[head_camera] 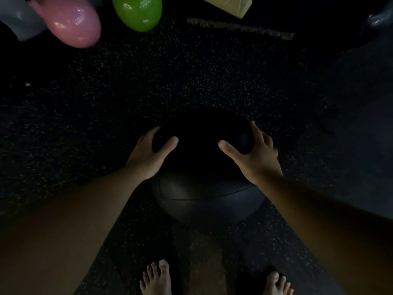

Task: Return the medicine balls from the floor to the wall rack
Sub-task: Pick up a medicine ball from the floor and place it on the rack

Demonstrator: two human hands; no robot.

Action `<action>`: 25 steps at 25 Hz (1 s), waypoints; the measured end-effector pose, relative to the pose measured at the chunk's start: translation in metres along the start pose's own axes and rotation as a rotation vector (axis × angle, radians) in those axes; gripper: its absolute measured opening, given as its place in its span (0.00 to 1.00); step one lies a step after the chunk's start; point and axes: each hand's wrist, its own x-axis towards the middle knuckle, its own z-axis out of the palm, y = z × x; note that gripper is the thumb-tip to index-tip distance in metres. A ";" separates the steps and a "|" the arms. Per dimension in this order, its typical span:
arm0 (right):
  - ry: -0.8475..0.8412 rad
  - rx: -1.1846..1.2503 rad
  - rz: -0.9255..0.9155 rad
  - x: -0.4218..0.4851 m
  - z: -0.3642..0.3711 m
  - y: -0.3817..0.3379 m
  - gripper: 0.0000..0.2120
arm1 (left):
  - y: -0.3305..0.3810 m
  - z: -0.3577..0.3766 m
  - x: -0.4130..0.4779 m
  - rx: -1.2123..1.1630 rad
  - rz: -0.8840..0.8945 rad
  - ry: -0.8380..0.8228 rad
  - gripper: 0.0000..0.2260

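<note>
A large black medicine ball (204,188) sits low in front of me, over the dark speckled floor. My left hand (148,154) grips its left side, thumb on top and fingers wrapped round the far curve. On the other side my right hand (253,158) holds it the same way, thumb on top. Whether the ball rests on the floor or is lifted off it, I cannot tell. No wall rack is in view.
A pink ball (72,22) and a green ball (138,11) lie at the far left, beside a grey object (19,18). A tan padded item (229,4) lies at the top. My bare feet (157,279) stand just behind the ball.
</note>
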 end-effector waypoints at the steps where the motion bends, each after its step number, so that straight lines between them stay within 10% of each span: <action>1: 0.021 0.011 -0.007 0.002 0.003 0.001 0.63 | -0.005 0.003 0.002 -0.094 -0.051 0.001 0.61; 9: 0.098 0.073 -0.018 0.003 0.007 0.013 0.60 | -0.002 0.025 -0.003 -0.578 -0.277 -0.016 0.46; 19: 0.189 0.443 -0.118 -0.048 -0.026 -0.049 0.62 | 0.084 -0.074 -0.046 -0.445 -0.082 0.168 0.49; 25: 0.221 0.519 -0.282 -0.110 -0.121 -0.195 0.63 | 0.187 -0.229 -0.123 -0.480 0.080 0.306 0.22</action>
